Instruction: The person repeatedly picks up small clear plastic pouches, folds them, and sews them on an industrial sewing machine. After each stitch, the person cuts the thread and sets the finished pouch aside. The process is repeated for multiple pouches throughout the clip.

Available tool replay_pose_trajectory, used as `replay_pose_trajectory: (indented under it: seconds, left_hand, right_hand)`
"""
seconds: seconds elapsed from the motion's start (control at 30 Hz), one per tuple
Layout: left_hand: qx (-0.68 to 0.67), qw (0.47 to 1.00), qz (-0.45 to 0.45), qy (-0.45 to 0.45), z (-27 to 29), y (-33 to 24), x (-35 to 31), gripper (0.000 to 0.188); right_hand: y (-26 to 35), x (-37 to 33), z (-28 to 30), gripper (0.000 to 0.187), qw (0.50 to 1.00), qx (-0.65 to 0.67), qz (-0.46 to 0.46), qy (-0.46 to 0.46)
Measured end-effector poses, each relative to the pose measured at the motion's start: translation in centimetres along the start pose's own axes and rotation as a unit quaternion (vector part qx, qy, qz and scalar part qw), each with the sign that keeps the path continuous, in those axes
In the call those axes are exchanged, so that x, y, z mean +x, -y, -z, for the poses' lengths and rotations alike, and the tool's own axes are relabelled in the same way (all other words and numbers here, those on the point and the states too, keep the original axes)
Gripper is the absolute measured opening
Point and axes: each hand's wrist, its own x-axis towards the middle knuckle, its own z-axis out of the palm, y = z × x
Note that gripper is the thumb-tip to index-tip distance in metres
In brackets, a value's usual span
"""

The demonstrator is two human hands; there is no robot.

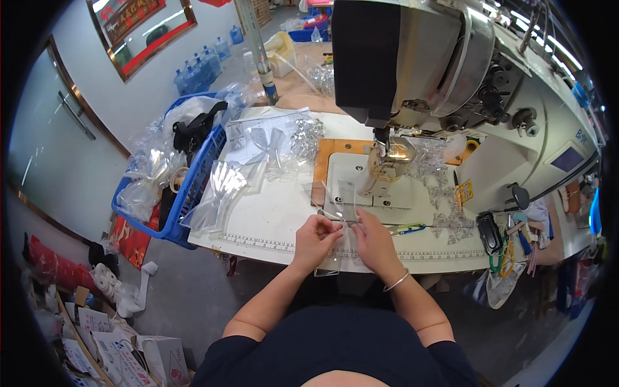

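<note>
A clear plastic piece (347, 193) is held between both hands, its far end poking up past the fingers; single or layered can't be told. It's pinched thumb-to-fingertips by the left hand (316, 238) and gripped along its side by the right hand (374, 244). A ruler scale (258, 244) is printed either side of the hands. Blue lettering is seen on the sewing machine (548, 151), right of the right hand; printed cardboard boxes (161, 358) are piled well left of the left.

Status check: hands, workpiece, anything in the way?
Left hand and right hand holding clear plastic strips. Strips in front of sewing machine. Green-and-blue tool beside right hand, not blocking strips.
</note>
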Motion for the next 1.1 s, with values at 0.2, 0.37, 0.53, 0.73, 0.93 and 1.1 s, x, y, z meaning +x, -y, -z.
replay_pose_trajectory:
  seconds: [0.2,0.37,0.53,0.73,0.93,1.1]
  left_hand:
    - [-0.37,0.929,0.015,0.023,0.6,0.2,0.1,0.029]
    - [-0.409,0.912,-0.036,0.015,2.0,-0.5,0.0,0.03]
    - [-0.357,0.919,-0.166,-0.018,4.4,-6.2,-0.6,0.029]
    - [-0.281,0.956,-0.09,0.005,2.6,-5.0,-1.4,0.026]
    - [-0.434,0.898,0.059,-0.031,1.2,-4.7,-1.7,0.022]
    - [-0.543,0.834,0.048,-0.083,4.5,-3.7,-1.1,0.02]
  right_hand:
    - [-2.0,1.8,0.0,0.042,0.856,0.418,-0.3,0.048]
    - [-1.9,1.8,-0.3,0.029,0.982,0.107,-0.154,0.027]
    - [-1.9,1.7,-0.5,0.025,0.988,-0.13,0.001,-0.087]
    - [1.4,2.5,1.7,0.036,0.877,0.43,-0.063,0.205]
    - [2.2,2.1,0.4,0.055,0.68,0.67,-0.197,0.222]
    - [1.3,2.1,-0.5,0.03,0.916,0.335,-0.167,0.143]
